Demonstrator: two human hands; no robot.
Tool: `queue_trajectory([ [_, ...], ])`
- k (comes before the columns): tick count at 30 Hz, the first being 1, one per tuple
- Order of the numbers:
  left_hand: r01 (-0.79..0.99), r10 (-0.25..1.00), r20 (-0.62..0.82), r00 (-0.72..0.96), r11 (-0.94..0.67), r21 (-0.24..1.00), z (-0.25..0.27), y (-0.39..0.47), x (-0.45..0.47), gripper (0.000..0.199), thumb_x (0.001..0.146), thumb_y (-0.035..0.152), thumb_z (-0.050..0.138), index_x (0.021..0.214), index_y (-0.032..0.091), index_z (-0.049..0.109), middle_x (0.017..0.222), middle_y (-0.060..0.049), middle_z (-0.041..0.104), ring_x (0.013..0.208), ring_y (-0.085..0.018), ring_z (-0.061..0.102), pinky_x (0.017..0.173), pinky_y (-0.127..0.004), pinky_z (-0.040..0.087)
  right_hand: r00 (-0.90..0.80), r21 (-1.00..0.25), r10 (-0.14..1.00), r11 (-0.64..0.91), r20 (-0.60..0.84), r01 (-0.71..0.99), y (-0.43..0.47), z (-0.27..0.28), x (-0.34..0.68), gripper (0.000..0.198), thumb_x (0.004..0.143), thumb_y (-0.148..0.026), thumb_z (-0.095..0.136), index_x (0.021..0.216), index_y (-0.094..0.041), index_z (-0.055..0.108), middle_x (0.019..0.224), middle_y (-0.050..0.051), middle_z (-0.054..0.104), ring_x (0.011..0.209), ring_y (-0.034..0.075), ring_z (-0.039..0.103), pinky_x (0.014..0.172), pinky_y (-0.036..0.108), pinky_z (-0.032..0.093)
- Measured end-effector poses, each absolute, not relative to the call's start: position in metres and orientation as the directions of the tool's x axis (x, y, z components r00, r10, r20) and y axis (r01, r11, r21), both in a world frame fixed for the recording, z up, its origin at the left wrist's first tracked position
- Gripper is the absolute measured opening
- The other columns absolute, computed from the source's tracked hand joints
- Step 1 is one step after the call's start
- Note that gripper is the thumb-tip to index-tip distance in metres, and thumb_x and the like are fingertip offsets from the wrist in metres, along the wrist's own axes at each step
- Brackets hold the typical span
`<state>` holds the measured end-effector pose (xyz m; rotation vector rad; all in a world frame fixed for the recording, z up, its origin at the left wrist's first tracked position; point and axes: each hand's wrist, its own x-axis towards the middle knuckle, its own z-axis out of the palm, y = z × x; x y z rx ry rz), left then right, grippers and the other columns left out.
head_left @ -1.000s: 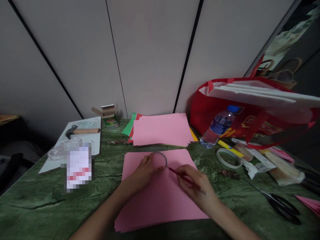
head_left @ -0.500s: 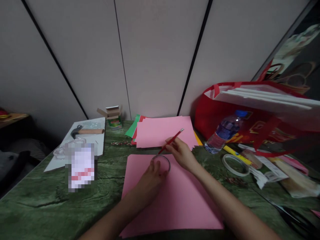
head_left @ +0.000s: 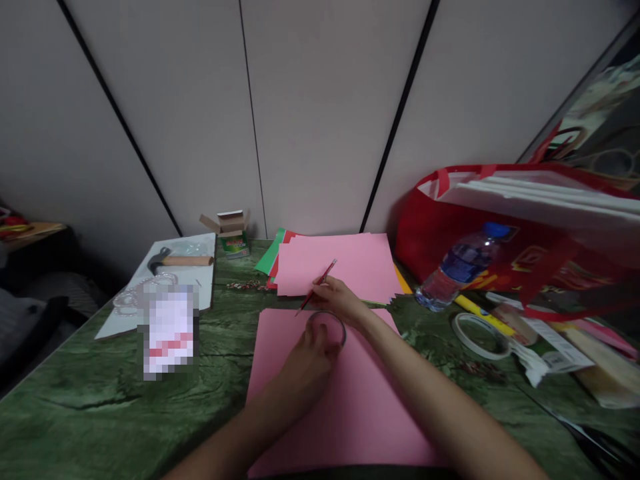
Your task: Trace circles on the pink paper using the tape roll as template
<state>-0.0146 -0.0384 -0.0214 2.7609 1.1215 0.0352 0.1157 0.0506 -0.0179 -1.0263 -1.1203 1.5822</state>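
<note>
A sheet of pink paper [head_left: 360, 413], perhaps a stack, lies in front of me. On its upper part rests a thin grey ring [head_left: 344, 327], flat on the paper. My left hand [head_left: 315, 350] has its bent fingers on the ring and partly inside it, holding it down. Just beyond the ring, my right hand [head_left: 337, 297] is closed round a red pencil [head_left: 315, 288]. The pencil slants, its tip low and to the left by the ring's upper left side. Whether the tip touches the paper I cannot tell.
Behind lie more pink sheets [head_left: 335, 263]. At left are a white board [head_left: 205, 287], a hammer [head_left: 187, 261] and a small opened box [head_left: 234, 243]. To the right stand a water bottle [head_left: 457, 267] and red bag [head_left: 425, 220]; nearer lie a tape roll [head_left: 463, 337] and scissors [head_left: 590, 433].
My right hand has swung left with the pencil, whose tip has gone from the ring's top to its upper left. My left hand stays on the ring. The whole view has shifted slightly.
</note>
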Motion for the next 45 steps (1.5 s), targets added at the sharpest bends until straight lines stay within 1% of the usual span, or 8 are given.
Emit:
queue_trajectory([
  [5,0.704,0.705,-0.006,0.709,-0.707,0.070,-0.025,-0.043,-0.010,0.040,0.082,0.004,0.036,0.118,0.006,0.053,0.119,-0.021,0.052,0.120,-0.035,0.043,0.095,-0.048,0.039,-0.310,-0.923,0.939,-0.244,-0.148,-0.298,0.050,-0.034,0.121,0.037,0.063,-0.038,0.073,0.085,-0.019,0.049,0.070,-0.001,0.061,0.062,0.014,0.061,0.066,0.031,0.049],
  [8,0.651,0.649,0.096,0.755,-0.759,0.015,-0.033,-0.046,-0.007,0.039,0.080,0.005,0.039,0.116,0.000,0.054,0.122,-0.025,0.051,0.121,-0.034,0.043,0.099,-0.048,0.035,-0.329,-0.927,0.936,-0.226,-0.122,-0.300,0.050,-0.036,0.121,0.039,0.063,-0.039,0.074,0.086,-0.018,0.050,0.070,-0.002,0.061,0.061,0.013,0.059,0.066,0.030,0.048],
  [11,0.598,0.579,0.183,0.795,-0.798,-0.075,-0.048,-0.050,-0.002,0.039,0.077,0.006,0.043,0.113,0.002,0.058,0.133,-0.023,0.046,0.128,-0.034,0.037,0.103,-0.046,0.032,-0.368,-0.951,0.923,-0.207,-0.112,-0.229,0.050,-0.029,0.119,0.036,0.066,-0.039,0.072,0.087,-0.019,0.051,0.070,-0.003,0.058,0.061,0.011,0.056,0.065,0.028,0.046],
  [16,0.605,0.561,0.241,0.792,-0.774,-0.184,-0.075,-0.057,0.009,0.040,0.076,0.007,0.043,0.112,0.001,0.060,0.132,-0.020,0.049,0.127,-0.030,0.041,0.102,-0.041,0.036,-0.520,-0.998,0.852,-0.048,-0.060,0.036,0.049,-0.007,0.113,0.020,0.077,-0.032,0.061,0.089,-0.019,0.053,0.074,-0.003,0.056,0.069,0.011,0.054,0.065,0.025,0.043],
  [19,0.635,0.596,0.241,0.766,-0.761,-0.134,-0.082,-0.061,0.011,0.047,0.074,0.005,0.043,0.120,0.002,0.055,0.136,-0.019,0.045,0.128,-0.030,0.039,0.103,-0.041,0.037,-0.623,-0.966,0.781,0.135,-0.031,0.218,0.048,0.004,0.110,0.011,0.082,-0.024,0.053,0.091,-0.019,0.053,0.076,-0.002,0.057,0.071,0.012,0.052,0.066,0.026,0.042],
  [24,0.694,0.688,0.153,0.710,-0.720,0.015,-0.078,-0.066,0.009,0.059,0.066,0.000,0.043,0.125,0.000,0.049,0.142,-0.020,0.037,0.128,-0.033,0.038,0.101,-0.041,0.040,-0.715,-0.874,0.698,0.325,-0.036,0.361,0.044,0.012,0.105,0.012,0.084,-0.017,0.048,0.093,-0.019,0.054,0.077,-0.002,0.055,0.070,0.012,0.050,0.065,0.025,0.041],
  [38,0.726,0.767,0.113,0.632,-0.636,0.263,-0.082,-0.066,0.013,0.080,0.062,-0.003,0.039,0.141,0.006,0.029,0.144,-0.018,0.033,0.131,-0.034,0.033,0.101,-0.045,0.041,-0.742,-0.748,0.669,0.476,-0.032,0.462,0.038,0.014,0.093,0.018,0.082,-0.009,0.045,0.089,-0.022,0.055,0.070,-0.003,0.053,0.065,0.013,0.051,0.061,0.024,0.039],
  [45,0.735,0.753,0.129,0.645,-0.658,0.164,-0.083,-0.068,0.011,0.068,0.064,0.000,0.043,0.132,0.006,0.044,0.145,-0.015,0.033,0.131,-0.034,0.032,0.101,-0.042,0.041,-0.700,-0.753,0.714,0.465,0.008,0.465,0.045,0.010,0.094,0.013,0.085,-0.013,0.043,0.089,-0.022,0.051,0.075,-0.001,0.057,0.067,0.014,0.054,0.062,0.025,0.040],
])
